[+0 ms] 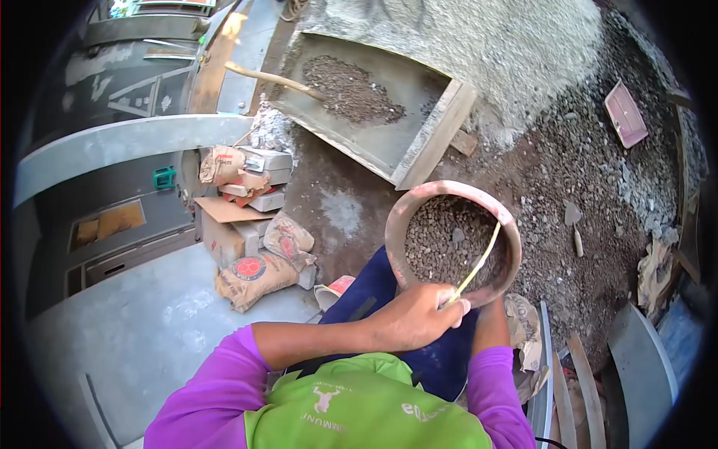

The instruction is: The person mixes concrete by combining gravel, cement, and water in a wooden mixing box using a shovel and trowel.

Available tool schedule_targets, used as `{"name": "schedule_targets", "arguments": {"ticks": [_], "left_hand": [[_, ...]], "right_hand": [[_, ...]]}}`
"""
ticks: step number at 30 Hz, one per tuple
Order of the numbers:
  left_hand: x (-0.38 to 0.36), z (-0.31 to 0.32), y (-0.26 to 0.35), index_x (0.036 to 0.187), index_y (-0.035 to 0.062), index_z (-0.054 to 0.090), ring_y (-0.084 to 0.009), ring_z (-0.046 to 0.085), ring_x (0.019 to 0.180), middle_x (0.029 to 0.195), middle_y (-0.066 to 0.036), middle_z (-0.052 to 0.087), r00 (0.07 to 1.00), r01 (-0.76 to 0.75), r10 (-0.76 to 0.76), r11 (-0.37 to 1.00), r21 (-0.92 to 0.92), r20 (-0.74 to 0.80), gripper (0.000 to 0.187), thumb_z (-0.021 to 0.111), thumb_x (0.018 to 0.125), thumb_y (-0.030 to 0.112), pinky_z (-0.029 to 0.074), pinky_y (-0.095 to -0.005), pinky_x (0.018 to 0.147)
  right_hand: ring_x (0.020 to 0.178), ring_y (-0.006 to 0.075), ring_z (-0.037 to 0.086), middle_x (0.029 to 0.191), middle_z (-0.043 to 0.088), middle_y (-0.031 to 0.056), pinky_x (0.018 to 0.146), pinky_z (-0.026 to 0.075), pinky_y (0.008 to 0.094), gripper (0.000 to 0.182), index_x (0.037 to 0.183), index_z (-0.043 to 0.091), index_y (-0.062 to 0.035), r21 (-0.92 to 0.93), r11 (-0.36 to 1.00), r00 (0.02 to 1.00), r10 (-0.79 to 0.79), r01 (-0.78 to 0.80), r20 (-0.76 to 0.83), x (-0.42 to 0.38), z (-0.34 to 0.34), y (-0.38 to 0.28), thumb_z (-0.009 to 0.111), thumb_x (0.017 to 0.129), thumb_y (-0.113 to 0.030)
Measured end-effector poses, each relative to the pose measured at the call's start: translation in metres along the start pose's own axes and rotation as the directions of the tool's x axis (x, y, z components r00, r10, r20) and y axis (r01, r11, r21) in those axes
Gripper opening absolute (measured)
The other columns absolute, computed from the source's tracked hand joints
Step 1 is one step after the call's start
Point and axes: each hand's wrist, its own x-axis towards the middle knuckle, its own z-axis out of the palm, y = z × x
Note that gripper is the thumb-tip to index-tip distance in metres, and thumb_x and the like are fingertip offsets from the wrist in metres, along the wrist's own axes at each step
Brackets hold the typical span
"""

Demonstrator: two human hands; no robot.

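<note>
A round reddish tub (399,224) holding gravel (449,236) is close in front of my body. My left hand (419,316) is closed on a thin pale yellow strip (479,266), which reaches across the tub's opening to its far right rim. This hand lies at the near edge of the tub. My right forearm goes under the near right side of the tub, and the right hand (491,318) is mostly hidden by the tub, its fingers out of sight.
Ahead is a wooden tray (434,135) with dark gravel and a wooden handle (273,80). Pale sand (479,45) lies behind it. A pink tray (626,114) and a trowel (574,224) rest on gravel at right. Paper sacks (258,278) are stacked at left.
</note>
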Motion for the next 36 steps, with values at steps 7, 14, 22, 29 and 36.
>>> {"name": "schedule_targets", "arguments": {"ticks": [7, 14, 22, 29, 36], "left_hand": [[-0.037, -0.046, -0.008, 0.094, -0.0049, 0.066, -0.0348, 0.066, 0.065, 0.069, -0.027, 0.062, 0.939, -0.253, 0.312, 0.914, 0.318, -0.148, 0.021, 0.059, 0.096, 0.015, 0.049, -0.0472, 0.062], [0.106, -0.129, -0.107, 0.091, -0.0060, 0.065, -0.0518, 0.065, 0.077, 0.076, -0.032, 0.063, 0.814, -0.238, 0.413, 0.878, 0.414, -0.409, 0.020, 0.056, 0.090, 0.011, 0.051, -0.0555, 0.070], [0.167, -0.221, -0.161, 0.108, -0.0049, 0.067, -0.0451, 0.065, 0.096, 0.104, -0.024, 0.062, 0.779, -0.284, 0.492, 0.830, 0.480, -0.390, 0.025, 0.058, 0.091, 0.010, 0.052, -0.0520, 0.086], [0.181, -0.261, -0.195, 0.114, 0.0022, 0.068, -0.0397, 0.069, 0.097, 0.106, -0.021, 0.071, 0.795, -0.196, 0.411, 0.870, 0.452, -0.446, 0.031, 0.071, 0.087, 0.017, 0.054, -0.0494, 0.083], [0.188, -0.246, -0.206, 0.109, 0.0013, 0.066, -0.0380, 0.068, 0.090, 0.090, -0.018, 0.069, 0.764, -0.364, 0.545, 0.806, 0.467, -0.344, 0.033, 0.063, 0.076, 0.002, 0.055, -0.0507, 0.076]], "right_hand": [[0.117, 0.0293, 0.065, 0.129, 0.066, 0.0146, 0.102, 0.051, 0.0408, 0.059, 0.139, 0.056, 0.0008, 0.444, 0.868, 0.950, -0.295, 0.221, 0.103, -0.083, 0.140, -0.028, 0.048, 0.106, -0.047], [0.136, 0.0325, 0.053, 0.149, 0.053, 0.0169, 0.115, 0.042, 0.0440, 0.073, 0.150, 0.044, 0.0015, 0.331, 0.933, 0.989, -0.123, 0.143, -0.079, 0.003, 0.176, 0.024, 0.035, 0.107, -0.058], [0.132, 0.0351, 0.056, 0.150, 0.050, 0.0199, 0.112, 0.045, 0.0484, 0.078, 0.149, 0.042, 0.0048, 0.238, 0.958, 0.946, -0.078, 0.159, -0.315, 0.027, 0.255, 0.045, 0.037, 0.106, -0.060], [0.121, 0.0364, 0.063, 0.142, 0.057, 0.0186, 0.102, 0.053, 0.0492, 0.076, 0.143, 0.051, 0.0015, 0.085, 0.992, 0.910, -0.047, 0.089, -0.411, 0.017, 0.279, 0.014, 0.041, 0.104, -0.063], [0.117, 0.0316, 0.065, 0.137, 0.061, 0.0148, 0.096, 0.056, 0.0473, 0.064, 0.140, 0.053, -0.0031, 0.296, 0.951, 0.990, -0.116, 0.088, 0.080, 0.126, 0.222, 0.068, 0.045, 0.105, -0.056]]}}
